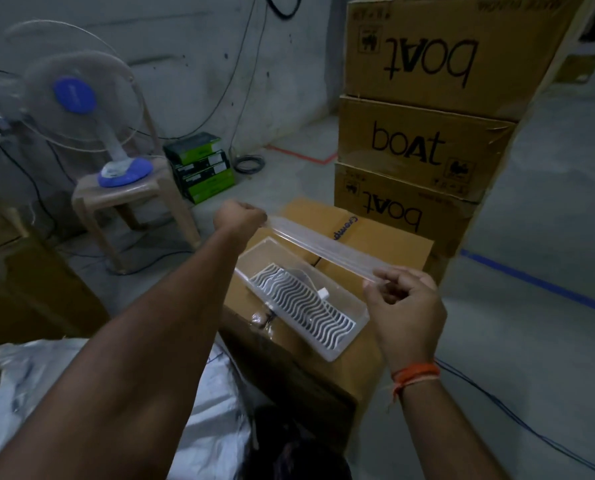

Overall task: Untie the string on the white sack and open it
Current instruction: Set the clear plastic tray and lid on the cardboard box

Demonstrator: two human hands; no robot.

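White sack [216, 403] lies by your knees, untouched; your left hand [239, 216] and right hand [402, 299] pinch a clear strip [320, 244] taut over the tray [351, 344].

My left grip [239, 216] is closed around one end of a clear plastic strip [318, 245], and my right grip [401, 299] pinches the other end between thumb and fingertips, so the strip stretches between them in the air. An orange thread [415, 374] circles my right wrist. Below the strip, a clear plastic tray [344, 348] holding a white wavy-ribbed piece [301, 299] lies on a cardboard box [386, 233]. The white sack [206, 410] sits crumpled at lower left. Behind stand three stacked boxes [424, 147] printed "boat". A blue-and-white fan [78, 98] rests on a plastic stool [130, 199].
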